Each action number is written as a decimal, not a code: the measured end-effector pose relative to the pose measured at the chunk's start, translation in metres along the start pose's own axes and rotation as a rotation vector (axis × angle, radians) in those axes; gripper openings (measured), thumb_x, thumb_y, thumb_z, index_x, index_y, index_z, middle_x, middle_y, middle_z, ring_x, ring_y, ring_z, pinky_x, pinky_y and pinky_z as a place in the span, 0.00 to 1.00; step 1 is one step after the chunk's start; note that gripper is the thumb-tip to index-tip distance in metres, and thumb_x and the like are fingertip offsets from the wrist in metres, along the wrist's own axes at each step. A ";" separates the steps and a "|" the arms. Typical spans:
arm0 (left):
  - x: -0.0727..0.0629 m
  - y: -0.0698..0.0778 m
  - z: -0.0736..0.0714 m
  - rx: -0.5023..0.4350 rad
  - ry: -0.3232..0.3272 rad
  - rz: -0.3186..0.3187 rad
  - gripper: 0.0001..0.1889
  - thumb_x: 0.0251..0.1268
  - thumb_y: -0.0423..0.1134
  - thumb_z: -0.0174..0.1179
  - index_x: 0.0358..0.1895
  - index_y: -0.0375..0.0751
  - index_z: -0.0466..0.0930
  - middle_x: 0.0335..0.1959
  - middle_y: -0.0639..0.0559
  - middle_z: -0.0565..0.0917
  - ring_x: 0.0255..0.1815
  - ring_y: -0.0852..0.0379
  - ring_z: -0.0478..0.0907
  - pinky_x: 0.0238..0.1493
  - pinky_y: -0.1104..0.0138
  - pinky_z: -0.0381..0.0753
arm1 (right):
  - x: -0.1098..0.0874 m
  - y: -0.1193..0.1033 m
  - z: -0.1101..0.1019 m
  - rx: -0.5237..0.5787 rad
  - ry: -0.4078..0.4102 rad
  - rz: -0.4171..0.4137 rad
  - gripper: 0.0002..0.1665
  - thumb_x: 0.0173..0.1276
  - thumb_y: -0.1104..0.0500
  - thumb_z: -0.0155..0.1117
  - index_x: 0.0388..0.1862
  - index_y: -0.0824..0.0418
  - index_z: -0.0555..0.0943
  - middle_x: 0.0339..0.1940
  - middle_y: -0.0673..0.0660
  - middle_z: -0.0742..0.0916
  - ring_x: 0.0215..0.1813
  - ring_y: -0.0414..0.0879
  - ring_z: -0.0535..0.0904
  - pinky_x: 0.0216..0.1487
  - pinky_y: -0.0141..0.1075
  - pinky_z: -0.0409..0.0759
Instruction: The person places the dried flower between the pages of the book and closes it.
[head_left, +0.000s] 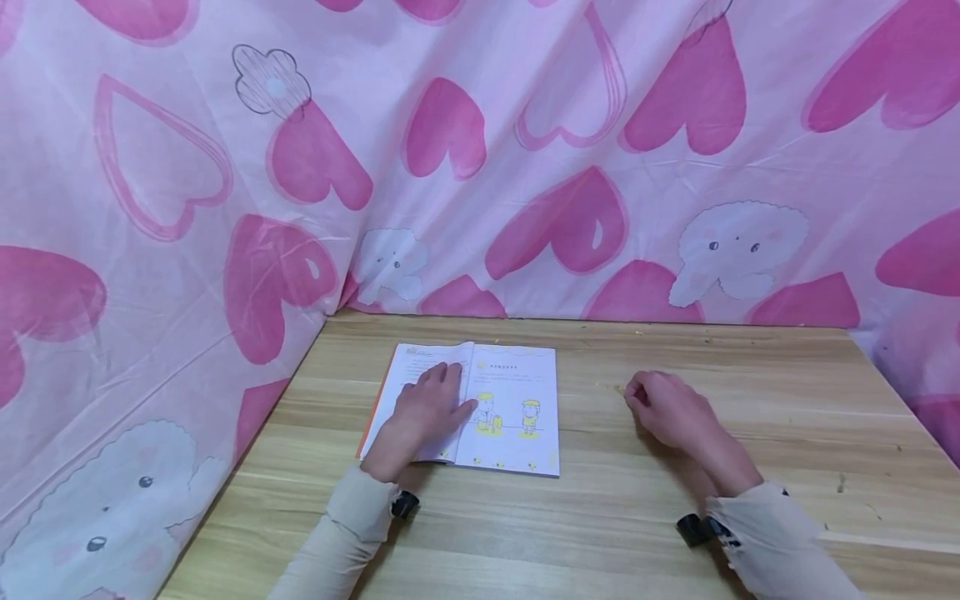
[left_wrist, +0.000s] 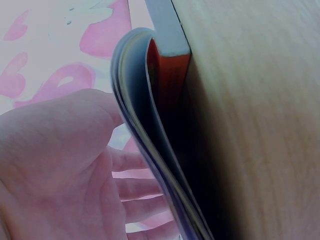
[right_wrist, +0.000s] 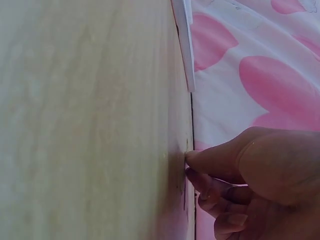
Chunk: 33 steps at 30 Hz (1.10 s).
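Observation:
An open book [head_left: 517, 358] lies on the wooden table, with printed text and yellow-and-white cartoon figures on its right page. My left hand [head_left: 423, 408] rests on the left page, fingers extended toward the top and thumb reaching across the fold. From the left wrist view, the bent pages [left_wrist: 127, 95] bow up beside the hand [left_wrist: 60, 165], above an orange-edged cover. To the right of the book, apart from it, my right hand [head_left: 675, 408] rests on the table with loosely curled fingers. Thumb and index fingertips come close together in the right wrist view, with nothing visible between them.
Small yellowish crumbs [head_left: 618, 387] dot the table [head_left: 585, 533] by the right hand, and dark specks lie farther right. A pink heart-patterned cloth [head_left: 555, 183] hangs behind the table and along its left side. A black wrist device [head_left: 693, 530] sits below the right sleeve.

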<state>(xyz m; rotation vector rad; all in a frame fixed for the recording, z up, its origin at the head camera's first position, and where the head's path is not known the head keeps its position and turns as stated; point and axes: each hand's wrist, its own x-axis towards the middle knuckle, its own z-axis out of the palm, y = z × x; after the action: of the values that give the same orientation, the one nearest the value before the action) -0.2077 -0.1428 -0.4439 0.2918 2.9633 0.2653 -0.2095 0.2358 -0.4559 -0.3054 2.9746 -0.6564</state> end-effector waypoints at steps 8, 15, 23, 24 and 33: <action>0.000 0.001 0.001 -0.008 0.000 -0.002 0.37 0.80 0.58 0.62 0.80 0.41 0.64 0.79 0.37 0.72 0.80 0.38 0.71 0.73 0.36 0.75 | 0.006 0.002 0.004 0.038 0.022 -0.002 0.06 0.76 0.63 0.67 0.47 0.63 0.88 0.36 0.55 0.87 0.38 0.48 0.79 0.40 0.42 0.81; -0.001 -0.001 0.001 -0.004 -0.002 0.002 0.37 0.80 0.59 0.61 0.80 0.41 0.64 0.79 0.38 0.72 0.80 0.39 0.72 0.73 0.37 0.76 | 0.005 0.009 0.004 0.097 0.024 -0.041 0.06 0.77 0.61 0.70 0.49 0.61 0.88 0.36 0.53 0.88 0.38 0.46 0.80 0.41 0.40 0.82; -0.001 -0.003 0.001 -0.007 -0.006 0.010 0.38 0.80 0.59 0.61 0.81 0.41 0.63 0.79 0.37 0.72 0.79 0.38 0.71 0.72 0.36 0.75 | -0.004 0.016 -0.012 0.099 -0.037 -0.066 0.07 0.73 0.56 0.76 0.44 0.57 0.88 0.35 0.49 0.89 0.40 0.43 0.82 0.43 0.40 0.82; -0.001 -0.003 0.000 -0.008 -0.006 0.010 0.38 0.80 0.59 0.60 0.81 0.41 0.63 0.79 0.38 0.72 0.80 0.38 0.71 0.73 0.36 0.75 | -0.005 0.018 -0.014 0.087 -0.056 -0.062 0.07 0.72 0.56 0.77 0.43 0.56 0.88 0.35 0.49 0.88 0.39 0.43 0.81 0.42 0.40 0.81; -0.001 -0.001 -0.002 -0.019 -0.005 0.013 0.37 0.81 0.59 0.60 0.81 0.41 0.63 0.78 0.38 0.72 0.80 0.38 0.71 0.72 0.36 0.75 | -0.005 0.020 -0.015 0.007 -0.085 -0.022 0.03 0.76 0.59 0.70 0.40 0.55 0.88 0.31 0.49 0.85 0.37 0.45 0.78 0.40 0.40 0.78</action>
<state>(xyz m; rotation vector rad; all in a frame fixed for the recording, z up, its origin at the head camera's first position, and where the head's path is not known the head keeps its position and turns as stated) -0.2075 -0.1447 -0.4422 0.3096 2.9533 0.2937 -0.2096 0.2606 -0.4510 -0.3570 2.8914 -0.6397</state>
